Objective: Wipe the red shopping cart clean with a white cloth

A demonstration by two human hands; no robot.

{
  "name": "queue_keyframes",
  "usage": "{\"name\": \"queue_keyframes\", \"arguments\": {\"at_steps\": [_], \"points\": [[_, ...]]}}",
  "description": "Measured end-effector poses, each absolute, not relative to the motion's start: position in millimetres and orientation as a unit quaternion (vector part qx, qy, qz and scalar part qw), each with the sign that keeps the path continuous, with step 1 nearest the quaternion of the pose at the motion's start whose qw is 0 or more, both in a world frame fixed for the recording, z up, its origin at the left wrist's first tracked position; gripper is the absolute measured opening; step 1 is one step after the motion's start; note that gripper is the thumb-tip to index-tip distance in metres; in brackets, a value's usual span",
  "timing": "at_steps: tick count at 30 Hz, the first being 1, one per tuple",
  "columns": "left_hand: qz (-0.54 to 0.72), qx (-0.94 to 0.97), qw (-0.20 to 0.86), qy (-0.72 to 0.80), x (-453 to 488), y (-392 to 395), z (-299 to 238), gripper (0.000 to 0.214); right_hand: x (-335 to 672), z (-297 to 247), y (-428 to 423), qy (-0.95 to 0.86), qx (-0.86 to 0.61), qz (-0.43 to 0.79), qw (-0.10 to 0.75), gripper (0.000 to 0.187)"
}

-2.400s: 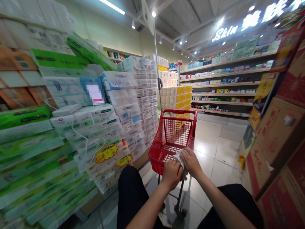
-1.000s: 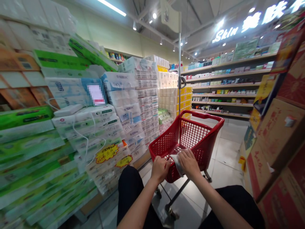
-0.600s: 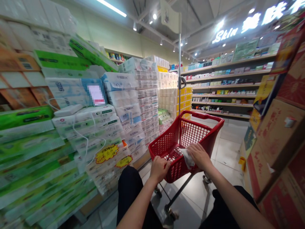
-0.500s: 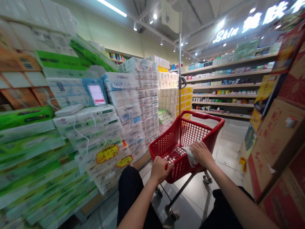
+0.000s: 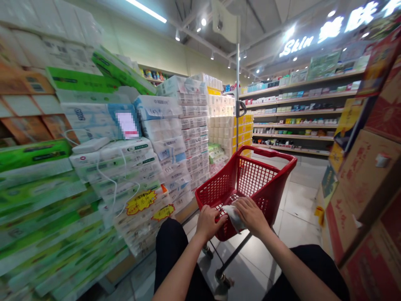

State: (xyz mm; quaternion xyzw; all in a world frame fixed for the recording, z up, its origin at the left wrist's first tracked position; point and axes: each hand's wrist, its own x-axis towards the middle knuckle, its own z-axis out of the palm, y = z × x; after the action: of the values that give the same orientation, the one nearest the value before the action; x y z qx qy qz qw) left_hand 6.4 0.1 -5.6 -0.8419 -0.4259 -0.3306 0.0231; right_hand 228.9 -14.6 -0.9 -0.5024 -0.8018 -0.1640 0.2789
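Observation:
In the head view a red plastic shopping cart [image 5: 225, 179] on a metal frame with wheels stands between my knees. My left hand [image 5: 209, 223] is closed over the near left corner of its basket rim. Just to the right, my right hand [image 5: 250, 213] presses a white cloth [image 5: 232, 215] over the near rim, fingers bent around it. Part of the cloth hangs down outside the basket's lattice wall. The two hands are close together but apart.
Stacked tissue packs [image 5: 134, 163] line the left side, with a white cable [image 5: 115, 184] and a phone-like screen [image 5: 127, 124] on them. Cardboard boxes [image 5: 363, 175] rise on the right. Behind the cart are stocked shelves [image 5: 294, 113] and a tall pole [image 5: 237, 83].
My right hand has slid leftward along the near rim with the cloth, coming close to my left hand. My left hand keeps its hold. The cart has barely shifted.

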Motion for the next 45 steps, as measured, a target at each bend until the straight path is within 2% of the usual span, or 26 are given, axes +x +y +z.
{"name": "queue_keyframes", "arguments": {"at_steps": [7, 12, 19, 23, 29, 32, 39, 45], "points": [[-0.338, -0.836, 0.028, -0.431, 12.7, 1.4, -11.9, 0.045, 280.2, -0.6, 11.5, -0.738, -0.577, -0.195, 0.291, 0.035], [-0.338, -0.831, 0.038, -0.440, 17.2, -0.6, -13.0, 0.047, 232.1, -9.3, -7.4, -0.728, -0.569, -0.193, 0.331, 0.032], [-0.335, -0.832, 0.057, -0.439, 15.3, -0.2, -15.4, 0.048, 170.6, -15.0, -45.5, -0.781, -0.513, -0.149, 0.325, 0.033], [-0.320, -0.849, 0.041, -0.418, 15.2, -2.2, -15.3, 0.047, 201.7, -11.5, -35.5, -0.818, -0.479, -0.148, 0.283, 0.034], [-0.306, -0.864, 0.019, -0.400, 20.0, -9.1, -11.6, 0.044, 283.1, 0.4, 0.9, -0.756, -0.567, -0.188, 0.269, 0.038], [-0.309, -0.859, 0.030, -0.408, 23.3, -13.6, -11.2, 0.043, 293.5, 0.3, 8.1, -0.735, -0.592, -0.192, 0.271, 0.037], [-0.303, -0.846, 0.062, -0.434, 27.0, -16.6, -12.4, 0.038, 225.4, -19.4, -20.7, -0.718, -0.576, -0.193, 0.340, 0.032], [-0.297, -0.852, 0.070, -0.426, 26.5, -16.5, -14.7, 0.038, 217.8, -18.8, -35.0, -0.795, -0.498, -0.168, 0.303, 0.033]]}}
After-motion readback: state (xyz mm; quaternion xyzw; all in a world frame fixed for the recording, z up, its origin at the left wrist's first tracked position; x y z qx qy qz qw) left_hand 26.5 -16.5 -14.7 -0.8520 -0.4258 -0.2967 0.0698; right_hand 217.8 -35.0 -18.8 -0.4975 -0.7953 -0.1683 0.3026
